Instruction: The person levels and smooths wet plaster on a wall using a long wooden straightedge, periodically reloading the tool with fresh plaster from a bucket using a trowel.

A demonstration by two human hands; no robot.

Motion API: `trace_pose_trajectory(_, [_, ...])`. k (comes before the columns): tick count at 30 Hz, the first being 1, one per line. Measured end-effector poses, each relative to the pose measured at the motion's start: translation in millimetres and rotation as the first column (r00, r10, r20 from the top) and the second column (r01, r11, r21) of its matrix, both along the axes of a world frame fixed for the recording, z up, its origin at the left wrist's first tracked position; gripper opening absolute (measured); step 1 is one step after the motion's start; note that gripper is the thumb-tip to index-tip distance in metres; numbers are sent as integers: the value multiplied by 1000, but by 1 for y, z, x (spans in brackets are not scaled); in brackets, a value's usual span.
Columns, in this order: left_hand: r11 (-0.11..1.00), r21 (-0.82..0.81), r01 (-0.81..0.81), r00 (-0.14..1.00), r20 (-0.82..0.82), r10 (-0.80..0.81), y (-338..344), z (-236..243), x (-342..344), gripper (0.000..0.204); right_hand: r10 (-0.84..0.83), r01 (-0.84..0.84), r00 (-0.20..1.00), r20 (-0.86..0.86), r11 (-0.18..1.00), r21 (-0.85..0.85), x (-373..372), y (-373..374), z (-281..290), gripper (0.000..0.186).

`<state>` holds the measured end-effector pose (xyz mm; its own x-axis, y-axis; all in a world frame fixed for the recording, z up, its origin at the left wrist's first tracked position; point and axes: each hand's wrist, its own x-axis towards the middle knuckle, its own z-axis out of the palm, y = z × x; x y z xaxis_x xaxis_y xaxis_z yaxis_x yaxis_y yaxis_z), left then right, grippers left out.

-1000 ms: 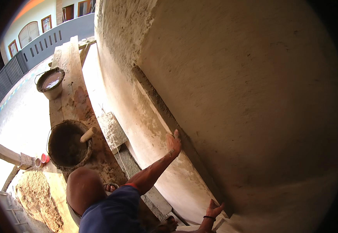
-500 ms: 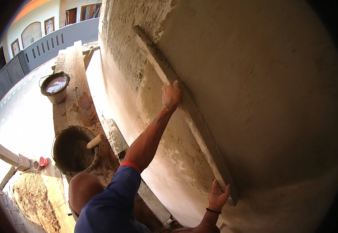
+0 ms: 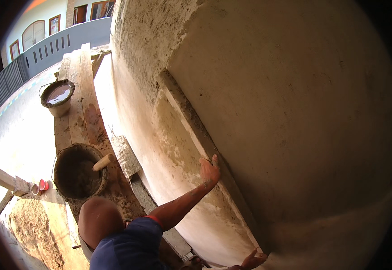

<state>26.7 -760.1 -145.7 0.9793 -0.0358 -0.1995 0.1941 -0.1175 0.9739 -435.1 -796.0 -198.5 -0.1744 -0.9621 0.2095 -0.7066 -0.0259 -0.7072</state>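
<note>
My left hand (image 3: 209,170) pressed flat on long straightedge (image 3: 196,130), fingers spread; right hand (image 3: 253,259) gripped lower end. Uneven pressure risked gouging wet plaster wall (image 3: 169,148).

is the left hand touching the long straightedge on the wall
Touching: the head view shows the left hand pressed flat against the straightedge, no gap visible.

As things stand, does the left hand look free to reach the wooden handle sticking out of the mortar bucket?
Probably not right away: the left hand is pressed flat on the long straightedge against the plastered wall. The wooden handle in the mortar bucket lies uncovered, down by the knee.
</note>
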Motion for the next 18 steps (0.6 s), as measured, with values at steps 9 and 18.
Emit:
trace_pose_trajectory(9, [996, -61, -63, 993, 91, 68, -4, -11, 7, 58, 210, -588, 650, -730, 747, -309, 13, -46, -4, 73])
trace_pose_trajectory(18, [999, -33, 28, 982, 188, -22, 41, 159, 84, 49, 84, -566, 670, -737, 700, -435, 97, -26, 60, 58])
